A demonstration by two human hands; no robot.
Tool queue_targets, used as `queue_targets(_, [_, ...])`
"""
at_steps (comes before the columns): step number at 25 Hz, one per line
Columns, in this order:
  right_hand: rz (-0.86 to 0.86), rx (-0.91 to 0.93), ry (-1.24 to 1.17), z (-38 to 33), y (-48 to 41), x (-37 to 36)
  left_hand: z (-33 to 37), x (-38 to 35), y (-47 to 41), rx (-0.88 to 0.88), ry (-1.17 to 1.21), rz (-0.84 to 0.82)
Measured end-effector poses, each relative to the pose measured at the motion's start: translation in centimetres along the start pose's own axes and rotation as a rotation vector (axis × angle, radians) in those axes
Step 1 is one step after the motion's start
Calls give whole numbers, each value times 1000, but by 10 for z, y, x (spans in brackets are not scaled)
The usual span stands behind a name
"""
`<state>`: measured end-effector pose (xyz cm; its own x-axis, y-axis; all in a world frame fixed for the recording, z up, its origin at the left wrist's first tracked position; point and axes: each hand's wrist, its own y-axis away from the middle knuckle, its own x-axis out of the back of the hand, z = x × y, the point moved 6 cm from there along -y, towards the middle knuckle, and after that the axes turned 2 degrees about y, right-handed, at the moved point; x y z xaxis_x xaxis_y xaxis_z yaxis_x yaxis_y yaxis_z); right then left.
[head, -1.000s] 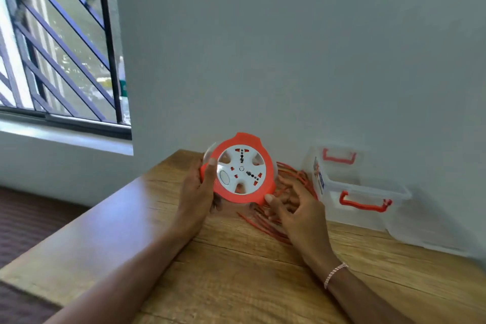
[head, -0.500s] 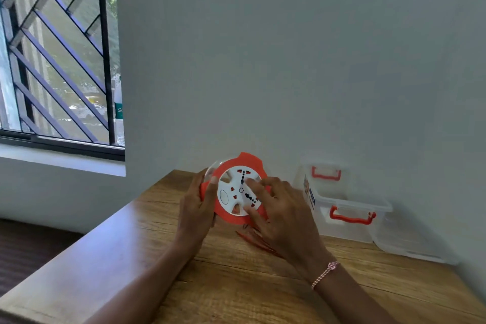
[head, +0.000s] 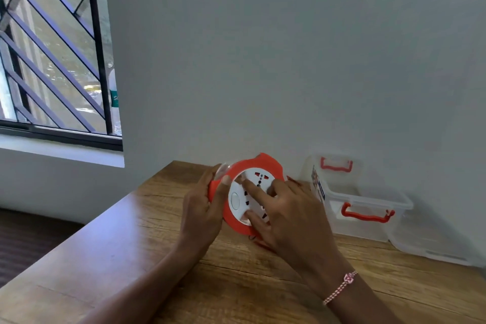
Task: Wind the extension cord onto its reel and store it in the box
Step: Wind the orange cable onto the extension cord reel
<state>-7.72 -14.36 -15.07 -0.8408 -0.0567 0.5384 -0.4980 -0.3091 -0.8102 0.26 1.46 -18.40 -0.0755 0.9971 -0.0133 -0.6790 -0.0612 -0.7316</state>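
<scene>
An orange cord reel (head: 265, 163) with a white socket face stands tilted on edge above the wooden table (head: 126, 258). My left hand (head: 202, 208) grips its left rim, thumb on the front. My right hand (head: 292, 216) lies over the white face, with the index finger and thumb pressing into its recesses. Only a short bit of the orange cord (head: 259, 242) shows beneath the reel; my right hand hides the rest. The clear plastic box (head: 368, 198) with red handles stands open to the right, against the wall.
The box's clear lid (head: 434, 247) lies flat on the table right of the box. The wall runs close behind the reel and box. A barred window (head: 52, 47) is at the far left, and the table's left edge drops to a dark floor.
My right hand left the loose cord on the table and moved up onto the reel's white face, where its fingers have shifted round. The left hand kept its grip.
</scene>
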Motion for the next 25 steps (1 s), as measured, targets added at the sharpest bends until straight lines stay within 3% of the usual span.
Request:
queue_targets(6, [-78, -68, -113, 2, -3, 0, -1, 2, 1, 4, -35, 35])
queue_targets(10, [-30, -148, -128, 3, -2, 4, 2, -1, 4, -18, -60, 58])
queue_targets(12, [-4, -265, -168, 7, -3, 5, 3, -3, 6, -31, -71, 72])
queue_targets(16, [-3, -654, -512, 18, 0, -6, 3, -6, 10, -35, -77, 59])
queue_targets(18, [-44, -717, -576, 20, 3, -12, 3, -6, 10, -30, -80, 39])
queue_targets(20, [-60, -574, -485, 20, 2, -8, 2, -6, 7, -22, -63, 35])
queue_targets(25, [-109, 71, -29, 6, 2, 3, -3, 2, -1, 3, 2, 59])
